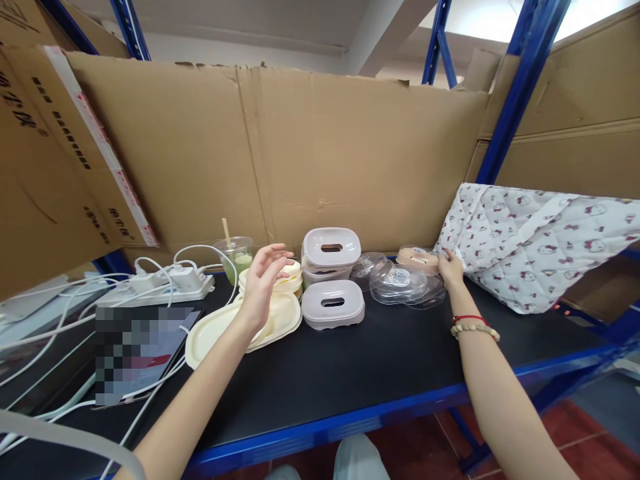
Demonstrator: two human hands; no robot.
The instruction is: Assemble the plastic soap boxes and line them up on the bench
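My left hand [265, 280] is open above pale yellow trays, its fingers loosely spread and holding nothing. Under and beside it lie a cream oval tray [213, 333] and a stack of yellow pieces [293, 273]. To the right, a grey-lilac oval box with a slotted top [333, 307] stands in front of a taller stack of similar boxes [333, 243]. My right hand [451, 270] has its fingertips at the right edge of a beige oval lid [419, 260]. Clear plastic lids [400, 287] lie overlapping in front of that lid.
A clear cup with green drink and straw [240, 261] stands behind my left hand. A power strip [195, 290], white cables and a dark screen [145, 360] crowd the left. A quilted patterned bag [540, 247] rests at right. Cardboard [350, 147] walls the black shelf [330, 373].
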